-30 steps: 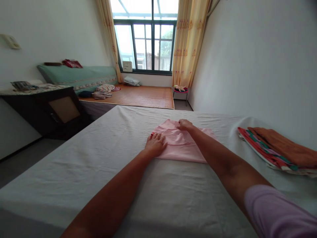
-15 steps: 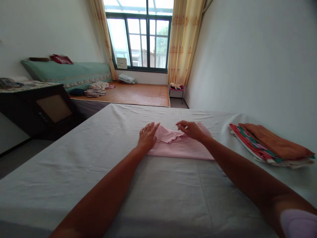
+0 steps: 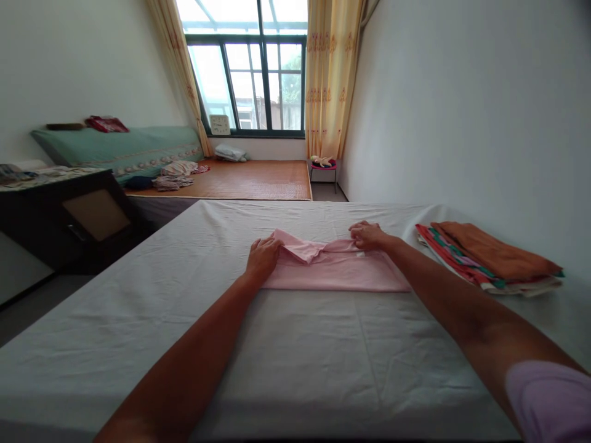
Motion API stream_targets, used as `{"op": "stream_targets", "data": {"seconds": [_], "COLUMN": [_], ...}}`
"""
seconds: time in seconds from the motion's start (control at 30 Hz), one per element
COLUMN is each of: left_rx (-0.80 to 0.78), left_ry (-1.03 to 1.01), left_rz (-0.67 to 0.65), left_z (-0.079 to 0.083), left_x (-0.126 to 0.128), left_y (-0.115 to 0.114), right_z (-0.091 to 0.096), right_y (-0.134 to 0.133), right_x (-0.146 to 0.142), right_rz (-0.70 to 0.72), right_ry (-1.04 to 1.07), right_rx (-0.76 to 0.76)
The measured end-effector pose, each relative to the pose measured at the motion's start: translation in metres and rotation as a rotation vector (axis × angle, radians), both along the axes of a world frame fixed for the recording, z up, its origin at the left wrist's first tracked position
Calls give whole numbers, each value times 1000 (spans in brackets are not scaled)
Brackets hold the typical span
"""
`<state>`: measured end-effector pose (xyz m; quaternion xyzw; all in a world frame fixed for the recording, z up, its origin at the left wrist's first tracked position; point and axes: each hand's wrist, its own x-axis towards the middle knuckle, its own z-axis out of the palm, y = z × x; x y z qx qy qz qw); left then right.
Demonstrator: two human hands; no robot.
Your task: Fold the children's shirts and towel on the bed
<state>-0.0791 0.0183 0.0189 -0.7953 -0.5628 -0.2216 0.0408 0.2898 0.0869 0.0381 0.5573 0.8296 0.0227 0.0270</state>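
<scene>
A pink garment (image 3: 337, 274) lies on the white sheet (image 3: 295, 357), folded into a long strip with a straight near edge. Its upper layer is bunched and creased along the far side. My left hand (image 3: 264, 255) pinches the fabric at the left end, fingers closed on it. At the far edge, right of centre, my right hand (image 3: 367, 235) has its fingers curled onto the cloth. A small white tag shows just below the right fingers. Which garment it is, I cannot tell from the folds.
Folded clothes (image 3: 494, 252), orange on top, are stacked at the right by the wall. Beyond the sheet stands a bed with a brown mat (image 3: 258, 178) and some clothes. A dark cabinet (image 3: 87, 215) is at the left, a small stool (image 3: 324, 166) near the curtain.
My left hand has gone from lying flat to pinching the left end. My right hand has moved right and closed on the far edge; the pink cloth is spread wider.
</scene>
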Motion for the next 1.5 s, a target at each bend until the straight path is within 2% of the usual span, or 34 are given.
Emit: {"op": "stream_targets", "data": {"seconds": [0.13, 0.23, 0.3, 0.37, 0.47, 0.5, 0.57, 0.67, 0.7, 0.77, 0.87, 0.97, 1.07, 1.17, 1.23, 1.27, 1.33, 1.4, 1.5], "left_rx": [112, 92, -2, -142, -312, -347, -391, -378, -360, -344, -372, -414, -451, -526, -514, -456, -284, -182, -241], "left_ry": [-59, -40, -8, 6, -25, -47, -97, -179, -214, -286, -392, -445, -411, -301, -272, -280, -291, -190, 100], "left_rz": [-51, -212, -344, -458, -527, -528, -520, -479, -453, -419, -423, -456, -520, -565, -495, -427, -311, -304, -358], "left_z": [20, 35, 43, 47, 49, 50, 50, 48, 46, 41, 33, 31, 36, 44, 46, 44, 35, 20, -5], "left_x": [0, 0, 2, 3, 3, 2, -1, -6, -7, -7, -3, -1, -5, -12, -14, -12, -2, 11, 26], "left_y": [-8, -18, -24, -29, -31, -30, -26, -20, -18, -15, -12, -14, -17, -17, -15, -14, -11, -10, -9], "right_z": [22, 32, 30, 22, 9, 7, 8, 19, 22, 23, 12, -2, -4, 6, 12, 13, 8, -3, -23], "right_y": [-17, -43, -62, -77, -87, -87, -86, -87, -89, -95, -103, -102, -96, -92, -88, -86, -81, -77, -77], "right_x": [12, 30, 44, 56, 70, 72, 66, 35, 18, -19, -72, -102, -106, -92, -80, -74, -65, -59, -55], "right_rz": [-57, -41, 22, 104, 155, 139, 87, 61, 89, 232, 430, 454, 403, 474, 513, 487, 364, 261, 200], "right_ry": [75, 207, 262, 270, 214, 193, 170, 229, 267, 318, 258, 170, 193, 347, 467, 512, 532, 443, 296], "right_rx": [194, 331, 278, 117, -82, -78, 26, 188, 204, 164, 170, 219, 241, 85, -22, -23, 49, 63, -26]}}
